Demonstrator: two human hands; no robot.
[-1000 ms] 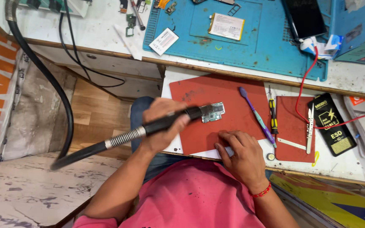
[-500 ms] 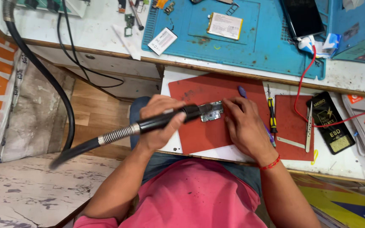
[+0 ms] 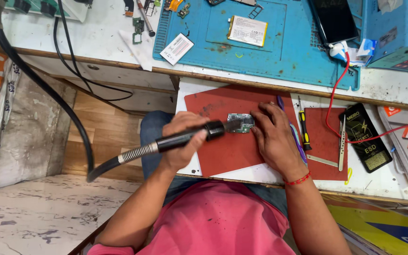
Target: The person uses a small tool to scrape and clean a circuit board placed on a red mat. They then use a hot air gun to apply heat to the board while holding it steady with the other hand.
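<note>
My left hand (image 3: 181, 141) was clamped round the black hot-air wand (image 3: 185, 137), its nozzle aimed at the small circuit board (image 3: 241, 123) lying on the red mat (image 3: 227, 151). My right hand (image 3: 275, 137) pressed flat beside the board, fingers steadying its edge so it couldn't slide; tweezers (image 3: 341, 141) lay right of the board.

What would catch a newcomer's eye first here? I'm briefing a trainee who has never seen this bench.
First, the black hose-fed handpiece gripped in the left hand, its tip at a small circuit board on the red mat in the middle. The right hand rests beside that board. Behind lies a blue work mat strewn with phone parts.
</note>
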